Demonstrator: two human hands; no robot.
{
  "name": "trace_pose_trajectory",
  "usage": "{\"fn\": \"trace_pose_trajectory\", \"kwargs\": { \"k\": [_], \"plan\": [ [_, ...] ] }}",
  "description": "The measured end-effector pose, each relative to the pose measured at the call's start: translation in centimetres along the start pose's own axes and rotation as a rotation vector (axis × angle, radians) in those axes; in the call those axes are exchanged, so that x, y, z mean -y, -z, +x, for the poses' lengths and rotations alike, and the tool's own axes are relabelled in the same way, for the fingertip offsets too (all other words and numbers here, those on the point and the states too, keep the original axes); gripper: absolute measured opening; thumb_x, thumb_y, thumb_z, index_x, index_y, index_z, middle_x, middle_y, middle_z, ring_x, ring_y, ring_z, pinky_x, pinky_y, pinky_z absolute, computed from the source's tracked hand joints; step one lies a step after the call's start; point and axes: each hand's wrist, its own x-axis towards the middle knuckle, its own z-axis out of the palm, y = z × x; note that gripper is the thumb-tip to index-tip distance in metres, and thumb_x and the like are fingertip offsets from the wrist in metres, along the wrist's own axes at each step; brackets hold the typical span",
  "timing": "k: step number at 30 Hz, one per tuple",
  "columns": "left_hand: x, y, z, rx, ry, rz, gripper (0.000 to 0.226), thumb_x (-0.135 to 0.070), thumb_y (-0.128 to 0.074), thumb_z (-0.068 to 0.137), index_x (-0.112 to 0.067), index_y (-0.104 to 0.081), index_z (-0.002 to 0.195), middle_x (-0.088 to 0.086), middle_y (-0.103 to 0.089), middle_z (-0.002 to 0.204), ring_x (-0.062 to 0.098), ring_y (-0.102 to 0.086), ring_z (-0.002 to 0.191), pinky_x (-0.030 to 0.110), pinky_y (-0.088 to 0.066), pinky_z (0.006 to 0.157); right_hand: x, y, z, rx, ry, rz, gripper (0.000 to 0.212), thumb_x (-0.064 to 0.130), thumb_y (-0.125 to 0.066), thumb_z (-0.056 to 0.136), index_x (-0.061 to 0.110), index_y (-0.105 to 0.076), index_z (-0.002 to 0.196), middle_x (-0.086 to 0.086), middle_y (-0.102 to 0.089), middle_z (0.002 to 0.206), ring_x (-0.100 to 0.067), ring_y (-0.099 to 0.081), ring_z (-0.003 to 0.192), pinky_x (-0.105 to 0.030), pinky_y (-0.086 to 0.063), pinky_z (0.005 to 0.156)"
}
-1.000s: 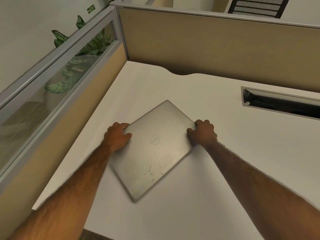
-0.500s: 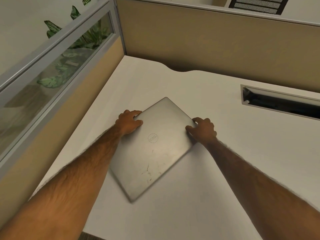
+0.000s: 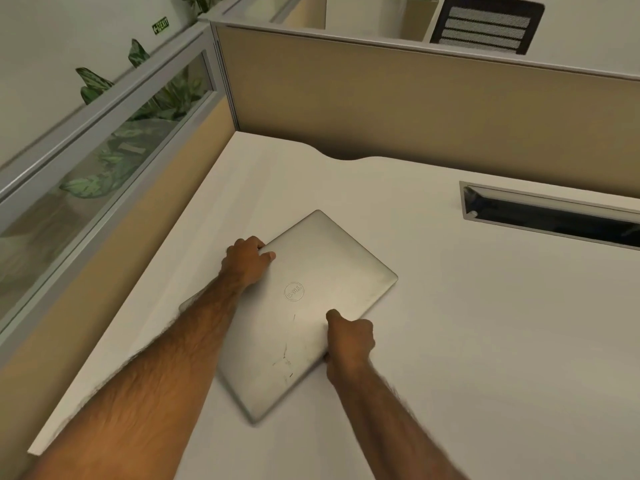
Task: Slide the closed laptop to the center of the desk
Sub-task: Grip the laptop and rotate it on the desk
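Note:
A closed silver laptop (image 3: 322, 271) lies flat and turned diagonally on the white desk (image 3: 485, 341), left of the desk's middle. My left hand (image 3: 247, 261) grips its far-left edge, thumb on the lid and fingers curled over the side. My right hand (image 3: 349, 337) holds the near-right edge, thumb pressed on the lid and fingers wrapped under the rim. My left forearm crosses over the laptop's near-left corner and hides it.
Beige partition walls (image 3: 415, 109) close the desk at the back and left, with a glass panel (image 3: 104, 150) and plants behind it. A long cable slot (image 3: 554, 220) opens in the desk at the right. A black chair back (image 3: 485, 26) shows beyond the partition.
My right hand has shifted from the laptop's right corner down along its near-right edge. My left hand has moved farther up the left edge. The laptop has kept its diagonal angle.

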Motion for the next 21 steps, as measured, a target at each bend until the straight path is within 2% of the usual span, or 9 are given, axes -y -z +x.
{"fn": "trace_pose_trajectory", "kwargs": {
  "k": [2, 5, 8, 13, 15, 16, 18, 19, 21],
  "plan": [
    [-0.1, 0.0, 0.1, 0.010, 0.013, 0.011, 0.045, -0.045, -0.061, 0.092, -0.016, -0.059, 0.127, 0.014, -0.055, 0.136, 0.036, -0.047, 0.129, 0.047, -0.044, 0.107, -0.2, 0.0, 0.0, 0.014, -0.034, 0.112, 0.050, 0.024, -0.063, 0.069, -0.002, -0.055, 0.110, -0.020, -0.059, 0.116, -0.033, -0.057, 0.082, -0.047, -0.057, 0.077],
    [-0.1, 0.0, 0.2, 0.015, 0.026, 0.006, 0.047, -0.046, -0.062, 0.092, -0.015, -0.058, 0.128, 0.014, -0.055, 0.137, 0.036, -0.048, 0.130, 0.047, -0.043, 0.108, -0.5, 0.1, -0.1, 0.003, -0.006, 0.160, 0.038, 0.021, -0.063, 0.070, -0.001, -0.059, 0.100, -0.019, -0.061, 0.107, -0.029, -0.052, 0.072, -0.037, -0.048, 0.065],
    [-0.2, 0.0, 0.2, 0.015, 0.027, -0.017, 0.050, -0.045, -0.064, 0.091, -0.013, -0.059, 0.129, 0.016, -0.057, 0.137, 0.037, -0.050, 0.129, 0.045, -0.043, 0.109, -0.7, 0.2, -0.2, -0.023, 0.024, 0.162, 0.024, 0.021, -0.062, 0.067, 0.007, -0.058, 0.086, -0.014, -0.058, 0.094, -0.027, -0.050, 0.065, -0.033, -0.043, 0.060],
    [-0.5, 0.3, 0.1, 0.018, 0.001, -0.059, 0.050, -0.041, -0.065, 0.092, -0.006, -0.061, 0.128, 0.017, -0.062, 0.133, 0.039, -0.054, 0.126, 0.044, -0.046, 0.106, -0.6, 0.6, -0.1, -0.027, 0.021, 0.190, 0.016, 0.016, -0.063, 0.064, 0.006, -0.060, 0.076, -0.015, -0.066, 0.091, -0.030, -0.058, 0.065, -0.035, -0.050, 0.062],
    [-0.7, 0.6, -0.2, 0.030, -0.026, -0.064, 0.041, -0.038, -0.066, 0.093, -0.003, -0.067, 0.115, 0.017, -0.069, 0.118, 0.038, -0.061, 0.112, 0.040, -0.049, 0.097, -0.8, 0.8, 0.1, -0.024, 0.023, 0.210, 0.015, 0.012, -0.064, 0.065, 0.003, -0.064, 0.077, -0.019, -0.072, 0.094, -0.034, -0.067, 0.072, -0.045, -0.060, 0.068],
    [-0.7, 0.7, -0.3, 0.044, -0.034, -0.070, 0.034, -0.037, -0.066, 0.093, -0.004, -0.069, 0.098, 0.016, -0.070, 0.102, 0.035, -0.063, 0.098, 0.037, -0.049, 0.086, -0.8, 0.9, 0.2, -0.011, 0.022, 0.228, 0.015, 0.010, -0.066, 0.068, 0.002, -0.065, 0.080, -0.020, -0.074, 0.096, -0.035, -0.070, 0.075, -0.049, -0.062, 0.072],
    [-0.7, 0.8, -0.5, 0.071, -0.043, -0.085, 0.040, -0.036, -0.066, 0.093, -0.012, -0.051, 0.065, 0.009, -0.055, 0.068, 0.026, -0.051, 0.068, 0.033, -0.037, 0.061, -1.0, 1.0, 0.2, 0.027, 0.020, 0.273, 0.026, 0.008, -0.070, 0.074, 0.001, -0.062, 0.097, -0.018, -0.072, 0.099, -0.033, -0.072, 0.082, -0.046, -0.063, 0.074],
    [-0.8, 0.8, -0.7, 0.086, -0.055, -0.073, 0.045, -0.035, -0.065, 0.094, -0.014, -0.043, 0.061, 0.006, -0.045, 0.062, 0.023, -0.044, 0.061, 0.034, -0.030, 0.056, -1.1, 1.0, 0.3, 0.033, 0.019, 0.287, 0.033, 0.010, -0.072, 0.077, 0.003, -0.056, 0.105, -0.014, -0.069, 0.100, -0.030, -0.071, 0.084, -0.043, -0.062, 0.076],
    [-1.2, 0.8, -1.1, 0.122, -0.067, -0.036, 0.039, -0.036, -0.064, 0.094, -0.011, -0.048, 0.070, 0.006, -0.046, 0.068, 0.021, -0.043, 0.063, 0.032, -0.029, 0.056, -1.1, 1.1, 0.5, 0.001, 0.026, 0.285, 0.039, 0.016, -0.073, 0.084, 0.009, -0.044, 0.111, -0.005, -0.062, 0.099, -0.023, -0.065, 0.084, -0.043, -0.059, 0.085]
  ]
}}
